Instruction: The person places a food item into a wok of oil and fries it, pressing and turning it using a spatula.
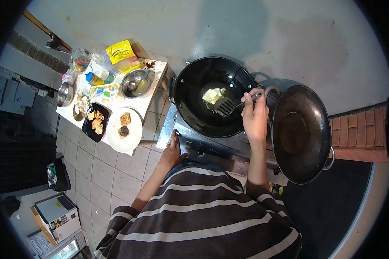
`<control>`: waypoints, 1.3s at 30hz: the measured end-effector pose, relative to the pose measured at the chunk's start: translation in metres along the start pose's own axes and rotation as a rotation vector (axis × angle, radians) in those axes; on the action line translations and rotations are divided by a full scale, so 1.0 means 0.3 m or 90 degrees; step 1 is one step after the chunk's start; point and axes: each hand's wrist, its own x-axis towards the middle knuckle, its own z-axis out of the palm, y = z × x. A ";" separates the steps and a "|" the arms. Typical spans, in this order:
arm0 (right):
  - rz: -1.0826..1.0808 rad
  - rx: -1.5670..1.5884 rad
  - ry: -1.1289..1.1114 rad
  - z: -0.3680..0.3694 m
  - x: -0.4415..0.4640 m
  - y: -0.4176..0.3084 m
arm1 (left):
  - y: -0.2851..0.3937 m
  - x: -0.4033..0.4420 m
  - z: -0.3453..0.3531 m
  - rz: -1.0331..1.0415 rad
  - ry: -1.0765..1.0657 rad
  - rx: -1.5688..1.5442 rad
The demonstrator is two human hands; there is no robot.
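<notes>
Black wok: A wide, round black metal wok (194, 114) sat on the silver metal stove (212, 146), holding one pale yellow, folded-looking piece of food (213, 95).
Right hand: The right hand (255, 113) gripped a dark slotted spatula (224, 106), its blade just beside the pale piece.
Left hand: The left hand (172, 152) was empty, fingers loosely extended at the stove's edge; whether it pressed there, I cannot tell.
Browned food: Two browned square pieces (125, 118) lay on a round white plate (136, 139), and several golden pieces (98, 128) on a square black tray (89, 133), both on the white tabletop (161, 69); these looked cooked.
Cooking left: The pale piece showed no clear browning, so its frying seemed unfinished.
Hard to see: The wok hid any flame; the pale piece's underside was out of sight.
</notes>
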 end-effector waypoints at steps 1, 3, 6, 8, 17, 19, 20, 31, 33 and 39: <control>0.001 0.000 0.001 -0.003 0.000 -0.007 | 0.001 0.001 0.000 -0.005 -0.004 0.002; -0.011 -0.111 -0.039 -0.007 0.003 -0.019 | -0.001 0.003 0.003 -0.010 -0.007 0.004; -0.002 -0.049 -0.037 0.010 0.002 0.015 | -0.007 0.003 0.011 -0.006 0.002 0.017; 0.013 -0.035 -0.027 0.009 0.003 0.010 | -0.002 0.002 0.003 -0.018 -0.019 0.023; 0.007 -0.052 -0.034 0.016 0.003 0.016 | 0.001 0.003 0.000 -0.024 -0.025 0.025; 0.015 -0.008 -0.016 0.013 0.003 0.010 | 0.010 -0.001 -0.011 -0.024 -0.027 0.026; 0.000 -0.008 -0.002 0.011 0.005 0.007 | 0.013 -0.002 -0.015 -0.023 -0.028 0.028; 0.000 -0.022 -0.011 0.001 0.023 0.010 | 0.005 -0.001 -0.018 -0.006 -0.025 0.038; 0.010 -0.062 -0.034 -0.011 0.027 -0.012 | 0.008 -0.001 -0.016 -0.011 -0.040 0.033; -0.031 -0.057 -0.048 0.007 0.022 0.009 | 0.008 0.001 -0.025 -0.019 -0.048 0.019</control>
